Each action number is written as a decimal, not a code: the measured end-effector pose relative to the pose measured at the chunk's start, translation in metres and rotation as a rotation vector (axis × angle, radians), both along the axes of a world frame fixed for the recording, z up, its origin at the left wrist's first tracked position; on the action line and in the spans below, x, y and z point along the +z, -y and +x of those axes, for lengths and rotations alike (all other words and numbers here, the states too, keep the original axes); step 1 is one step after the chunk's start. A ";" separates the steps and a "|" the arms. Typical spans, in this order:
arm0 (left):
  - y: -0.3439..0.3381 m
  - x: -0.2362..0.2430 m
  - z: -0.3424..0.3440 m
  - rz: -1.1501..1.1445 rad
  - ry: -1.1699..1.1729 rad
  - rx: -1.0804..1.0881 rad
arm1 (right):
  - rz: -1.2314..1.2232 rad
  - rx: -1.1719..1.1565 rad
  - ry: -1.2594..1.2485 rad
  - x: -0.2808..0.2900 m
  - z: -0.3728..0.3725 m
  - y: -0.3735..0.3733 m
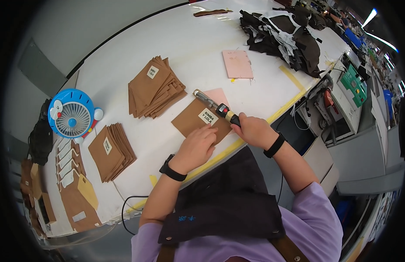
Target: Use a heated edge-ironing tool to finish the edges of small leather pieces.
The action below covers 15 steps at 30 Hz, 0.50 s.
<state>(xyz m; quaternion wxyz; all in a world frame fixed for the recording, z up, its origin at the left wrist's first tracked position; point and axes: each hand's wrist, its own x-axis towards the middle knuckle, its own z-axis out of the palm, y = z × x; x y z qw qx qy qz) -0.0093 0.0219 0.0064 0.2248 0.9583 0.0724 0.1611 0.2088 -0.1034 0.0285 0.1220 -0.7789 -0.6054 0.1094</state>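
A brown fabric piece (183, 118) with a white printed label (207, 116) lies on the table in front of me, partly over a pink sheet (220, 97). My left hand (196, 147) rests on its near edge, fingers laid on the fabric just below the label. In my right hand (254, 130) is the black handle of a wand-shaped tool (222, 111), with a silver metal end, a red spot and a yellowish band. The metal end lies over the far edge of the piece, pointing away to the left; whether it touches is hard to tell.
Two stacks of brown labelled pieces (151, 95) (107, 162) stand to the left, near a blue fan (72, 114). A pink pad (237, 64) and a heap of dark fabric (284, 37) lie farther off. Yellow tape (272, 118) lines the table's near edge.
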 end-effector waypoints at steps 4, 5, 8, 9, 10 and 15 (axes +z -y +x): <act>-0.009 0.009 -0.005 -0.032 -0.024 -0.049 | -0.221 -0.067 -0.042 0.026 -0.003 0.027; -0.014 0.011 -0.005 -0.047 -0.063 -0.085 | -0.220 -0.072 -0.038 0.027 -0.003 0.029; -0.026 0.006 -0.003 -0.066 -0.105 -0.139 | -0.179 -0.050 -0.005 0.023 -0.006 0.023; -0.029 0.005 -0.002 -0.077 -0.112 -0.144 | -0.173 -0.062 -0.003 0.018 -0.008 0.013; -0.031 0.005 -0.001 -0.075 -0.112 -0.158 | -0.127 -0.039 0.030 0.014 -0.010 0.003; -0.026 -0.006 -0.007 -0.005 -0.016 -0.145 | -0.110 -0.016 0.078 0.012 -0.013 -0.003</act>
